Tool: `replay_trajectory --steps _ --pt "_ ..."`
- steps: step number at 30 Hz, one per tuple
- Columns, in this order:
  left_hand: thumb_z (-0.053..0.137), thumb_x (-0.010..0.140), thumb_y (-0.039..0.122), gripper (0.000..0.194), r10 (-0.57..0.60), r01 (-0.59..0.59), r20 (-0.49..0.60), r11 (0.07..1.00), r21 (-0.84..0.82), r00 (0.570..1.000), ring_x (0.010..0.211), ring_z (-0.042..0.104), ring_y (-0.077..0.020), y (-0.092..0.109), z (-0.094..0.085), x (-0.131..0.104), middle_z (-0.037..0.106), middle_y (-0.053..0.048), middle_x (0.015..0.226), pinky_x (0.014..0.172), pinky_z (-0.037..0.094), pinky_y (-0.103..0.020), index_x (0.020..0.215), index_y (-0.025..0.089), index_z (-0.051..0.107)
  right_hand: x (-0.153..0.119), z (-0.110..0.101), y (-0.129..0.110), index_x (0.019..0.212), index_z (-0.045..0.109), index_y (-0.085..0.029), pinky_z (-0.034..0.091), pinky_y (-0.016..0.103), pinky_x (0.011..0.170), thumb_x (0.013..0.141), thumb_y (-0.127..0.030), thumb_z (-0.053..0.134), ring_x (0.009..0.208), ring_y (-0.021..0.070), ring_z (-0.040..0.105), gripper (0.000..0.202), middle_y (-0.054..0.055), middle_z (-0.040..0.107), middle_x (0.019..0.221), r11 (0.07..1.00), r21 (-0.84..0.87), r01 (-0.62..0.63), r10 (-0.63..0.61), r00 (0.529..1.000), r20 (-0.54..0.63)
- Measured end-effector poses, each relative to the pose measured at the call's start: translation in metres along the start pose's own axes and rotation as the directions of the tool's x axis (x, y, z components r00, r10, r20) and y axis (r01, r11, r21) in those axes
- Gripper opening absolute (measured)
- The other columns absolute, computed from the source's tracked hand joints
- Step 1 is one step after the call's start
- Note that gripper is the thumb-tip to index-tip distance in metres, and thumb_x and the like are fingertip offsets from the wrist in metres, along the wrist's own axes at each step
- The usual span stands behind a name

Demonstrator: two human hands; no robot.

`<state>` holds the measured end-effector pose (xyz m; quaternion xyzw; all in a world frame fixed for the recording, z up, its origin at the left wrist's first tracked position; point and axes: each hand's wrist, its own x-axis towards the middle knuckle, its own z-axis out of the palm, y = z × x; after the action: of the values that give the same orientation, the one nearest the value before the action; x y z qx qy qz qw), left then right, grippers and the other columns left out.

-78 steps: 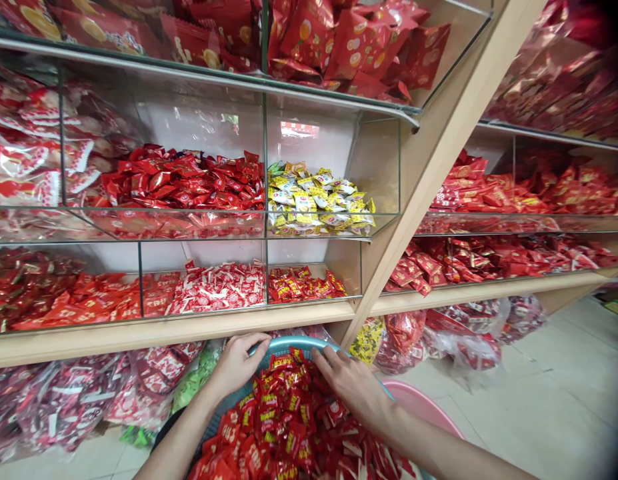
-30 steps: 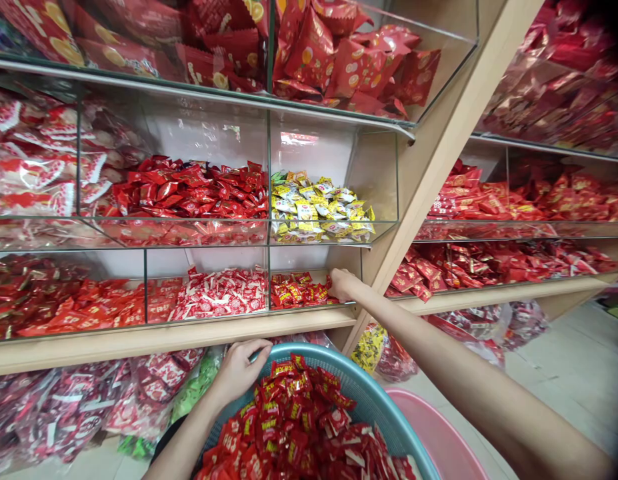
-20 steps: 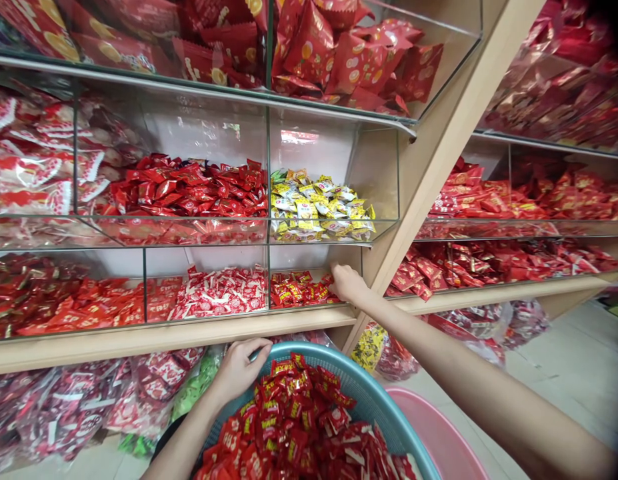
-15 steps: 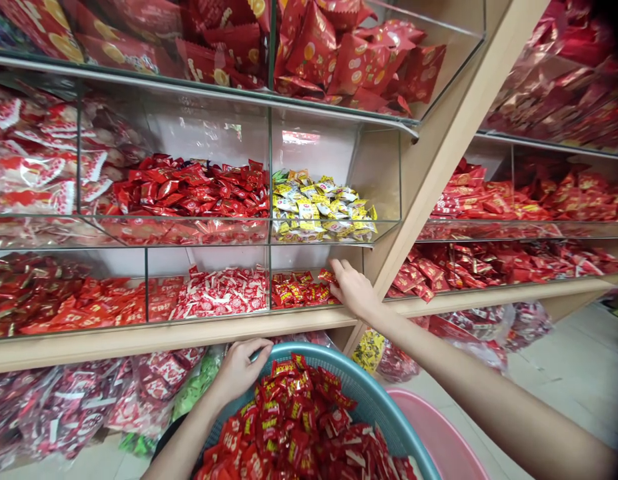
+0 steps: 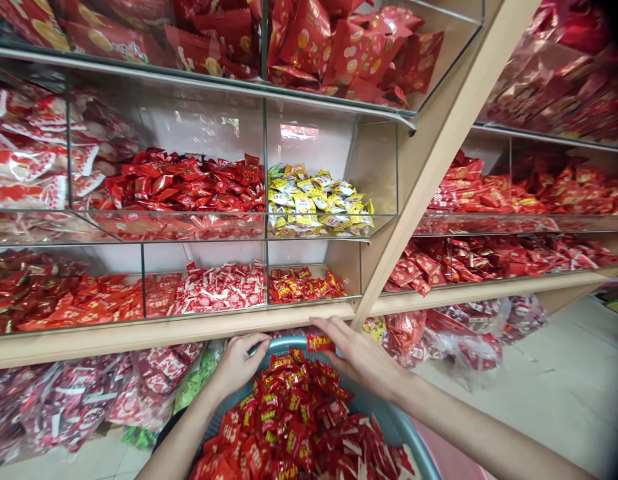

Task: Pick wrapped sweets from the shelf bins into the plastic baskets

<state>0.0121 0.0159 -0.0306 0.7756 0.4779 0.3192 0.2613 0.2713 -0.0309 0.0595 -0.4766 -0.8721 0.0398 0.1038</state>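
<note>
A blue-green plastic basket point(image 5: 413, 437) is heaped with small red candy packets point(image 5: 293, 417), many with yellow lettering. My left hand point(image 5: 241, 363) is closed at the basket's far left rim, its fingers curled; what they grip there is partly hidden. Over the far right part of the basket, my right hand point(image 5: 359, 353) pinches a red packet with yellow lettering point(image 5: 320, 343) between thumb and fingers. Similar red packets point(image 5: 306, 285) lie in the small bottom-row bin just beyond the hands, behind its clear front panel.
Clear-fronted shelf bins hold red-and-white candies point(image 5: 219, 287), yellow-and-white packets point(image 5: 319, 200) and larger red bags point(image 5: 359, 53). A wooden shelf edge point(image 5: 179, 333) runs beyond the basket. Bagged candies point(image 5: 73, 400) sit beneath. A pink tub point(image 5: 446, 450) stands right of the basket.
My right hand has come down from the bottom-row bin to above the basket, with a red packet in its fingers. My left hand stays at the rim.
</note>
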Motion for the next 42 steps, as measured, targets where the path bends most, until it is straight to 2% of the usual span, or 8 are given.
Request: replay_trajectory --steps 4,10,12,15,18,28,34,42 --pt "0.046 0.088 0.035 0.027 -0.003 0.003 -0.001 1.0 -0.002 1.0 0.077 0.064 -0.0166 -0.003 0.001 0.001 0.072 -0.001 0.091 0.064 0.046 -0.02 0.092 0.021 0.068 -0.017 0.022 -0.003 0.138 0.022 -0.025 0.038 0.024 0.05 0.086 -0.014 0.041 0.064 0.0138 0.063 0.056 0.007 0.055 0.113 0.984 -0.177 0.011 0.015 0.989 0.145" --pt "0.046 0.088 0.035 0.027 -0.001 0.001 -0.006 1.0 0.009 1.0 0.076 0.064 -0.0163 -0.003 0.001 -0.001 0.072 0.0 0.089 0.072 0.046 -0.021 0.092 0.021 0.068 -0.027 0.035 0.0 0.138 0.021 -0.023 0.029 0.028 0.042 0.079 0.001 0.041 0.059 0.0131 0.061 0.067 0.007 0.058 0.107 0.909 -0.404 0.098 -0.035 0.986 0.16" --pt "0.046 0.088 0.036 0.027 -0.003 0.003 -0.005 1.0 0.006 1.0 0.078 0.064 -0.016 -0.002 0.001 -0.001 0.072 0.0 0.09 0.071 0.046 -0.021 0.092 0.021 0.068 -0.027 0.035 -0.001 0.134 0.027 -0.023 0.028 0.028 0.041 0.078 0.002 0.041 0.058 0.0121 0.061 0.062 0.006 0.058 0.103 0.902 -0.417 0.11 -0.046 0.986 0.16" --pt "0.046 0.088 0.035 0.027 -0.004 0.004 0.001 1.0 0.003 1.0 0.078 0.064 -0.0156 -0.002 0.001 -0.001 0.072 0.001 0.09 0.07 0.046 -0.02 0.092 0.021 0.068 -0.026 0.038 -0.002 0.109 0.047 -0.021 0.026 0.028 0.04 0.081 0.0 0.043 0.058 0.0118 0.062 0.035 0.004 0.059 0.096 0.907 -0.411 0.095 -0.026 0.985 0.169" --pt "0.046 0.088 0.035 0.026 -0.006 0.006 -0.002 1.0 0.002 1.0 0.076 0.064 -0.0152 -0.003 0.001 -0.001 0.072 0.001 0.089 0.067 0.046 -0.02 0.092 0.022 0.068 -0.026 0.045 -0.002 0.091 0.05 -0.019 0.025 0.028 0.039 0.082 -0.002 0.044 0.056 0.0129 0.062 0.02 0.004 0.059 0.093 0.902 -0.421 0.1 -0.024 0.983 0.182" --pt "0.046 0.088 0.035 0.026 0.002 -0.002 -0.011 1.0 -0.006 1.0 0.074 0.064 -0.0158 -0.002 0.001 -0.002 0.072 0.0 0.087 0.062 0.045 -0.019 0.09 0.021 0.068 -0.024 0.063 0.001 0.089 0.051 -0.019 0.029 0.025 0.037 0.083 -0.007 0.048 0.056 0.0123 0.06 0.013 0.006 0.057 0.095 0.873 -0.467 0.142 -0.072 0.984 0.165" --pt "0.046 0.088 0.035 0.026 -0.007 0.007 -0.015 1.0 -0.011 1.0 0.076 0.064 -0.0159 -0.001 0.001 -0.002 0.072 0.0 0.088 0.066 0.046 -0.019 0.091 0.021 0.068 -0.025 0.06 -0.003 0.085 0.051 -0.018 0.035 0.022 0.042 0.083 -0.006 0.047 0.061 0.0114 0.058 0.013 0.005 0.056 0.094 0.885 -0.434 0.166 -0.111 0.983 0.149" --pt "0.046 0.088 0.035 0.026 0.009 -0.009 -0.02 1.0 -0.002 1.0 0.073 0.064 -0.0155 -0.001 0.001 -0.002 0.072 -0.001 0.087 0.061 0.045 -0.019 0.09 0.021 0.068 -0.028 0.051 -0.003 0.092 0.05 -0.018 0.036 0.025 0.044 0.082 -0.001 0.046 0.063 0.0132 0.06 0.02 0.005 0.058 0.094 0.888 -0.442 0.127 -0.071 0.987 0.141"
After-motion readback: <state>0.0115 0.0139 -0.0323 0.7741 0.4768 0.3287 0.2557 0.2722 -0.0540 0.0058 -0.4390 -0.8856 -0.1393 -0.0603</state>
